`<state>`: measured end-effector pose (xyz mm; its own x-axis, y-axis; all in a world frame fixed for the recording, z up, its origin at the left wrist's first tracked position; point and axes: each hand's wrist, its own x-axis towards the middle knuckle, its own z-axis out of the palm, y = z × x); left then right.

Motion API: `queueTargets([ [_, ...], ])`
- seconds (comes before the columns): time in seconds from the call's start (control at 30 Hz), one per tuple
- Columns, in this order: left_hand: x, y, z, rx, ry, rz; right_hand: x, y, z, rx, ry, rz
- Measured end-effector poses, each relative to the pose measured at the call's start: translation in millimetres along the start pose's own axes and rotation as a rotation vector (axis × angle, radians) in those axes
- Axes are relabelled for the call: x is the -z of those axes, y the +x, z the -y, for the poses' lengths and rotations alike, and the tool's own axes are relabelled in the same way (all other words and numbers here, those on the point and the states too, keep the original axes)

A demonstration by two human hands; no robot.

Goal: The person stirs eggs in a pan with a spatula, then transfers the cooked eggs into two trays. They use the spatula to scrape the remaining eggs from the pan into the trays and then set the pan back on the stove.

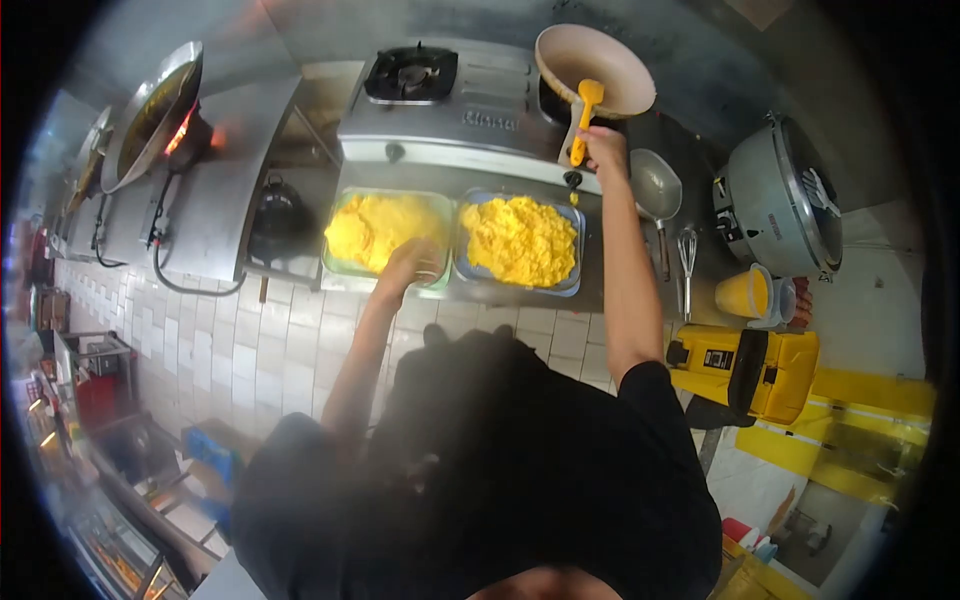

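Observation:
My right hand (603,148) is closed around the handle of a yellow spatula (585,112) whose blade rests inside a beige frying pan (600,60) on the stove's right burner. My left hand (412,262) grips the near right rim of a green-edged tray (340,265) filled with yellow scrambled egg (375,228). Beside it on the right stands a blue-edged tray (575,285) heaped with more scrambled egg (518,240). Both trays sit on the ledge in front of the stove.
A steel two-burner stove (450,110) has its left burner (410,72) bare. A wok (150,115) over flame stands far left. A ladle (655,190), a whisk (687,255), a yellow cup (745,292) and a large rice cooker (780,200) lie right; a yellow container (750,365) is below.

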<state>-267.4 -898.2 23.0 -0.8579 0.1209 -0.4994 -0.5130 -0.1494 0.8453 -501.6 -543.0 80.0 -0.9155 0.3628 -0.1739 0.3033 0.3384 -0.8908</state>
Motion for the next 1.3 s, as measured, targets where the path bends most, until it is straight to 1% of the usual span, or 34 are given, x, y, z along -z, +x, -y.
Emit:
queueTargets([
  [0.07, 12.3, -24.2, 21.0, -0.008, -0.033, -0.007, -2.0, 14.1, -11.1, 0.014, -0.109, -0.033],
  [0.13, 19.5, -49.2, 29.5, 0.009, -0.015, 0.049, -0.6, 5.4, -5.2, 0.007, -0.099, -0.029],
  [0.17, 18.1, -59.9, 30.9, 0.028, -0.015, 0.036, 0.6, 4.0, -3.2, -0.010, -0.083, -0.006],
  [0.2, 21.4, -64.0, 37.7, 0.051, 0.017, 0.068, 0.0, 2.7, -3.7, 0.002, -0.071, -0.030],
  [0.27, 26.9, -68.4, 53.4, 0.094, 0.037, 0.105, 2.7, -1.7, 0.6, -0.002, -0.062, 0.002],
  [0.3, 30.6, -69.5, 60.0, 0.102, 0.030, 0.088, 4.4, -3.5, 2.6, -0.021, -0.032, 0.018],
  [0.37, 37.9, -69.3, 71.1, 0.134, 0.179, 0.122, 4.7, -9.2, 9.7, -0.028, -0.014, 0.006],
  [0.47, 53.1, -70.1, 80.3, 0.149, 0.201, 0.106, 4.0, -4.9, 7.0, -0.019, -0.054, 0.006],
  [0.53, 66.4, -70.6, 86.3, 0.135, 0.162, 0.088, 5.9, -11.0, 11.1, -0.007, -0.069, 0.012],
  [0.6, 80.9, -73.6, 85.2, 0.117, 0.233, 0.034, 8.9, -39.4, 27.2, -0.046, -0.108, -0.150],
  [0.63, 90.2, -74.2, 86.1, 0.094, 0.239, 0.015, 11.2, -58.7, 26.8, 0.015, -0.016, -0.219],
  [0.67, 101.3, -72.8, 87.9, 0.093, 0.231, 0.008, 9.4, -69.5, 13.1, 0.148, 0.106, -0.308],
  [0.7, 114.6, -70.1, 91.2, -0.053, 0.278, -0.106, 5.2, -80.2, -8.9, 0.281, 0.229, -0.392],
  [0.73, 130.2, -66.1, 95.3, -0.196, 0.328, -0.219, 2.2, -107.1, -27.3, 0.342, 0.221, -0.332],
  [0.77, 152.5, -51.7, 109.7, -0.306, 0.479, -0.466, -9.7, -158.1, -26.8, 0.260, 0.277, -0.160],
  [0.8, 170.3, -33.2, 120.6, -0.408, 0.627, -0.721, -26.9, -204.5, -27.8, 0.209, 0.260, -0.028],
  [0.83, 176.9, -26.4, 105.6, -0.403, 0.549, -0.785, -40.8, -230.6, -50.0, -0.020, 0.060, 0.221],
  [0.87, 185.4, -19.8, 90.0, -0.396, 0.474, -0.848, -58.5, -257.1, -59.5, -0.257, 0.089, 0.504],
  [0.9, 209.5, 12.7, 107.4, -0.429, 0.429, -0.821, -75.1, -273.4, -73.5, -0.345, 0.024, 0.716],
  [0.93, 232.4, 40.6, 126.0, -0.465, 0.387, -0.793, -96.0, -291.6, -80.6, -0.396, 0.103, 0.692],
  [0.97, 239.2, 46.1, 120.3, -0.460, 0.385, -0.809, -114.9, -303.1, -87.8, -0.444, 0.180, 0.667],
  [1.03, 242.9, 44.2, 101.0, -0.284, 0.401, -0.444, -147.9, -298.4, -117.5, -0.615, 0.436, 0.562],
  [1.07, 242.3, 36.6, 91.7, -0.279, 0.396, -0.458, -160.4, -296.6, -127.2, -0.681, 0.537, 0.499],
  [1.1, 244.2, 32.7, 75.1, -0.213, 0.424, -0.354, -174.5, -293.7, -130.5, -0.675, 0.537, 0.511],
  [1.17, 250.3, 24.4, 49.5, -0.107, 0.442, -0.150, -191.8, -295.3, -139.1, -0.724, 0.374, 0.341],
  [1.2, 254.1, 27.0, 49.2, -0.099, 0.438, -0.165, -193.7, -295.0, -141.4, -0.728, 0.366, 0.357],
  [1.27, 261.8, 33.7, 49.9, -0.046, 0.702, -0.095, -197.8, -294.4, -139.5, -0.676, 0.319, 0.329],
  [1.3, 261.5, 34.1, 55.8, -0.018, 0.782, -0.147, -196.7, -292.7, -135.8, -0.693, 0.298, 0.312],
])
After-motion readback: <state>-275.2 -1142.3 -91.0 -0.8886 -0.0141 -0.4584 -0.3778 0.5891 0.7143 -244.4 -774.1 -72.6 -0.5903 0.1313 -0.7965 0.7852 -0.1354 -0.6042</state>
